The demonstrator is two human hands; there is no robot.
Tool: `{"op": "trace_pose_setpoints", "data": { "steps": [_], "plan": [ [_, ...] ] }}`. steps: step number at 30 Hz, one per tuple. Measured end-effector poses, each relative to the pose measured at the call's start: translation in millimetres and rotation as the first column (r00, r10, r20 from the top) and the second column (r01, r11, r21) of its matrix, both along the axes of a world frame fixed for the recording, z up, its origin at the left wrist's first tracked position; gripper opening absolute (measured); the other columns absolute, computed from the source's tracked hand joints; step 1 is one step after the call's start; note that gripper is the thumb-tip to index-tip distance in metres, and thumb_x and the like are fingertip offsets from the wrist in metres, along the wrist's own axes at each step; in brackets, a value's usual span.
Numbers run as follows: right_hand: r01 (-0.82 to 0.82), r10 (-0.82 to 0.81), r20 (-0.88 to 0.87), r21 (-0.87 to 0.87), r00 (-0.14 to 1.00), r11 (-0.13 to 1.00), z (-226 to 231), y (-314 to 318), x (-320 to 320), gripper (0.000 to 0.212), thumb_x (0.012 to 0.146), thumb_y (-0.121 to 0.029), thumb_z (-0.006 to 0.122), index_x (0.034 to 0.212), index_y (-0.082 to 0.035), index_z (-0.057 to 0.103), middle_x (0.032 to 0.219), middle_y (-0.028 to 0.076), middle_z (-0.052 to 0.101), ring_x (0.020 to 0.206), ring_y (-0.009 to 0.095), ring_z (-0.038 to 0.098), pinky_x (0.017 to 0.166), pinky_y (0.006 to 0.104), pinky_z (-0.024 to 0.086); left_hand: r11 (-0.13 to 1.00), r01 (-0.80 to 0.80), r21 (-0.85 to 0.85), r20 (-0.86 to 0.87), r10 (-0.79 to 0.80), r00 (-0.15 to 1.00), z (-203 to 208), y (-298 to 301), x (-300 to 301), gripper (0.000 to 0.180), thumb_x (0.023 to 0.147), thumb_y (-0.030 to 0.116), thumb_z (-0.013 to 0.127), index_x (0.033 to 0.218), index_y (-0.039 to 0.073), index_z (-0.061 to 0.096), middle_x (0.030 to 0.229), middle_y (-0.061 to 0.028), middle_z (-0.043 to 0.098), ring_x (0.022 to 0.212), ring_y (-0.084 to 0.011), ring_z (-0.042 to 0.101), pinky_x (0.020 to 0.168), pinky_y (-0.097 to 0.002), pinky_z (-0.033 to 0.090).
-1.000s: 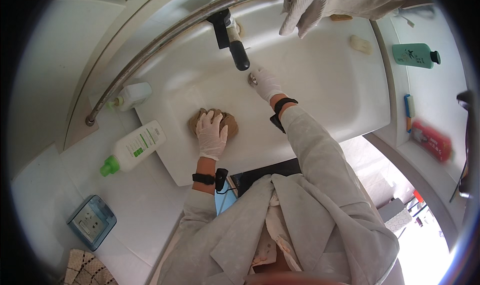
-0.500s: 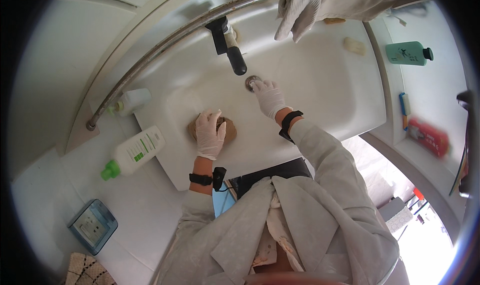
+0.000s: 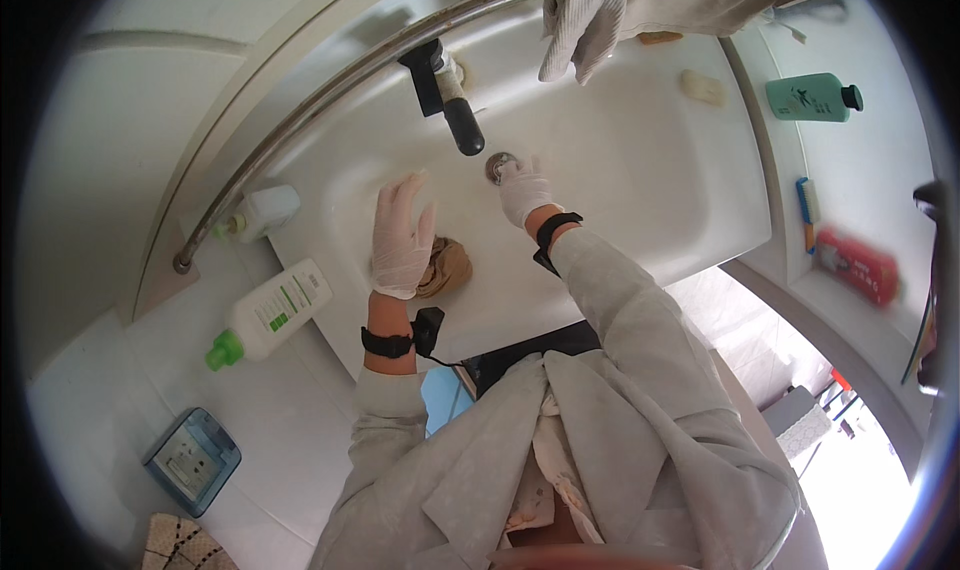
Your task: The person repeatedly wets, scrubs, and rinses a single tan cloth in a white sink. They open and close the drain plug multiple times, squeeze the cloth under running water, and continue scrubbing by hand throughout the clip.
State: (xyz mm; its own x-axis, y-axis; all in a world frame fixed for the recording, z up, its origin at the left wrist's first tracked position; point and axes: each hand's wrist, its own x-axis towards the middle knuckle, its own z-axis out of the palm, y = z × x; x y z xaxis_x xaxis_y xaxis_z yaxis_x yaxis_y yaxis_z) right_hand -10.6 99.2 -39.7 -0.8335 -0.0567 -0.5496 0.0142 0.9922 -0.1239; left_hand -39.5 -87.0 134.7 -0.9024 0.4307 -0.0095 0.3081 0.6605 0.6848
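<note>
White-gloved left hand (image 3: 403, 238) by a brown cloth (image 3: 455, 267), right hand (image 3: 525, 192) at the drain

The left hand's fingers are straight, clamped on nothing, with the thumb apart from them; they point toward the top of the view. Its palm side partly covers the crumpled cloth; whether they touch, I cannot tell. The cloth sits in the near-left part of the white basin (image 3: 640, 190), the longer way of its visible part slanting from lower left to upper right. Being bunched, it has no clear pointing end.

The right hand reaches up and left, fingertips at the round metal drain (image 3: 493, 170); whether they pinch it, I cannot tell. Just above, the dark-tipped faucet (image 3: 463, 125) slants down and right toward the drain.

Farther out, a white bottle (image 3: 278, 308) stretches its green cap toward the lower left, near a smaller pump bottle (image 3: 270, 210). A grey towel (image 3: 588, 20) hangs on the metal rail (image 3: 330, 90). Pale soap (image 3: 702, 88) lies at the far right, short of a green bottle (image 3: 805, 98).
</note>
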Motion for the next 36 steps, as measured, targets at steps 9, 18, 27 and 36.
{"op": "trace_pose_setpoints", "data": {
  "steps": [9,18,27,36],
  "plan": [
    [0.143,-0.129,0.097,-0.146,0.987,0.979,7,18,3,0.040,0.089,-0.017,0.051,0.127,-0.006,0.056,0.134,0.016,0.052,0.127,0.036,0.045,0.104,0.0460,0.039,0.878,-0.231,0.418,0.374,0.065,0.925,26,47,-33,0.021,0.098,0.018,0.056,0.115,0.007,0.060,0.092,-0.0026,0.058,0.075,-0.0095,0.053,0.071,-0.0264,0.044],
    [0.373,-0.471,-0.095,-0.484,0.877,0.792,73,99,124,0.031,0.092,-0.024,0.054,0.117,-0.009,0.065,0.110,0.016,0.066,0.105,0.036,0.060,0.094,0.0455,0.047,0.568,-0.475,0.672,0.668,-0.188,0.720,42,69,-61,0.020,0.093,0.010,0.058,0.110,-0.002,0.060,0.095,-0.0096,0.067,0.070,-0.0105,0.054,0.065,-0.0246,0.043],
    [0.496,-0.639,-0.077,-0.562,0.765,0.662,91,130,170,0.020,0.087,-0.019,0.057,0.092,-0.005,0.070,0.092,0.019,0.068,0.090,0.039,0.064,0.080,0.0470,0.051,0.399,-0.559,0.726,0.645,-0.115,0.755,46,80,-73,0.020,0.093,0.007,0.058,0.110,-0.003,0.059,0.103,-0.0133,0.067,0.090,-0.0196,0.065,0.083,-0.0291,0.049],
    [0.404,-0.645,-0.141,-0.674,0.751,0.618,97,128,187,0.016,0.083,-0.008,0.057,0.092,-0.008,0.070,0.087,0.015,0.065,0.083,0.033,0.063,0.076,0.0430,0.051,0.567,-0.432,0.701,0.569,-0.079,0.819,38,76,-76,0.025,0.096,0.015,0.059,0.116,0.000,0.061,0.106,-0.0102,0.069,0.091,-0.0180,0.066,0.081,-0.0283,0.051]
  ]
}}
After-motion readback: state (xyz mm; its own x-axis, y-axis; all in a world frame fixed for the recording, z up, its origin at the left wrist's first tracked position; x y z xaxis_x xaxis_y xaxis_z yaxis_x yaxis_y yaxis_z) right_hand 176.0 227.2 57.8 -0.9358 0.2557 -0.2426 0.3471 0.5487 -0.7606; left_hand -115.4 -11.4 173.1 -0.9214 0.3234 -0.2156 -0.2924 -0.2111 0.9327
